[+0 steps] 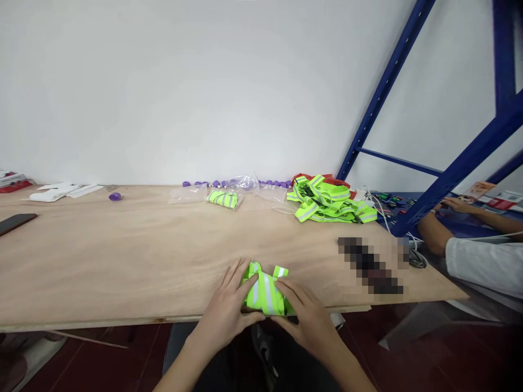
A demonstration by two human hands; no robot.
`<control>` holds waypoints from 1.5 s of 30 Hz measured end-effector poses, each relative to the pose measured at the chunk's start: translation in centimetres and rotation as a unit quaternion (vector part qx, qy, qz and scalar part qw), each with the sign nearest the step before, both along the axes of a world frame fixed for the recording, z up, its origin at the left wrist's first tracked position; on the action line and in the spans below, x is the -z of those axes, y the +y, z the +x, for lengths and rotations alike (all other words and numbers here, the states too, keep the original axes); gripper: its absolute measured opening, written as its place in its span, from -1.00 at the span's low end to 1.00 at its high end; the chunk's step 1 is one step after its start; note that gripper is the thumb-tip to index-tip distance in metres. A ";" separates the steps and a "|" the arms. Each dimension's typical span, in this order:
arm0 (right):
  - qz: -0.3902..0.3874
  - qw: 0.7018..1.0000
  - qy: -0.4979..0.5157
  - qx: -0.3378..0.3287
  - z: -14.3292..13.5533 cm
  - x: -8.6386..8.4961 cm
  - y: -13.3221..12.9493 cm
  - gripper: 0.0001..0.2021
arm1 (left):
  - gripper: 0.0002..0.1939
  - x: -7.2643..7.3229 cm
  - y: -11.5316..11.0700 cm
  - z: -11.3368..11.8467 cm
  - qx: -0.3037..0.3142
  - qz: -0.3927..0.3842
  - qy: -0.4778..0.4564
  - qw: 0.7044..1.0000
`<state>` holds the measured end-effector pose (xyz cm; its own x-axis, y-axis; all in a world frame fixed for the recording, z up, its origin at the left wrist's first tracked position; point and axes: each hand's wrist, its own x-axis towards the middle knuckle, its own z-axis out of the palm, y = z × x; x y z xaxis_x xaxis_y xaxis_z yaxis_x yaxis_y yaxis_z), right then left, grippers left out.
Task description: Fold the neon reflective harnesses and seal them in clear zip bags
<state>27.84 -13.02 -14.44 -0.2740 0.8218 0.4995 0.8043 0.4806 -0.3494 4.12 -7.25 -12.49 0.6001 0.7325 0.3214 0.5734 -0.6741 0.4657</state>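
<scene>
Both hands grip a folded green bundle (267,294) at the table's (122,261) near edge.
The left hand (226,305) and right hand (308,313) grasp it from opposite sides, fingers on top, thumbs along the near side; a short loose end (281,271) sticks up at the far side, so the folding looks mostly done but not finished. Beyond, towards the wall, a second bundle (223,199) lies neatly folded, apparently in clear plastic, between flat clear bags (190,194). To its right, a tangled pile of straps (327,209) lies unfolded.
</scene>
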 end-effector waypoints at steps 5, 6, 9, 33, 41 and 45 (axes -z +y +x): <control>-0.041 0.998 0.057 0.006 0.2 -0.6 0.9 -0.56 | -0.51 -1.0 1.3 0.6 -0.010 -0.061 -0.028 0.998; -0.056 0.995 0.075 0.018 0.2 -0.8 1.4 -0.58 | -0.56 -1.3 1.8 0.9 -0.014 -0.075 -0.032 0.997; -0.099 0.985 0.123 0.062 0.1 -1.4 3.3 -0.64 | -0.60 -2.0 3.0 2.1 -0.041 -0.099 -0.053 0.993; -0.103 0.904 0.387 0.147 -4.1 -1.0 6.6 -0.64 | -0.61 -0.6 3.2 7.4 -0.205 -0.183 -0.297 0.915; -0.143 0.868 0.470 0.071 -3.5 -1.2 7.0 -0.41 | -0.55 0.5 3.4 7.5 -0.207 -0.201 -0.439 0.851; -0.197 0.848 0.492 -0.012 -2.6 -0.9 6.5 -0.23 | -0.50 0.4 3.7 7.3 -0.216 -0.199 -0.493 0.819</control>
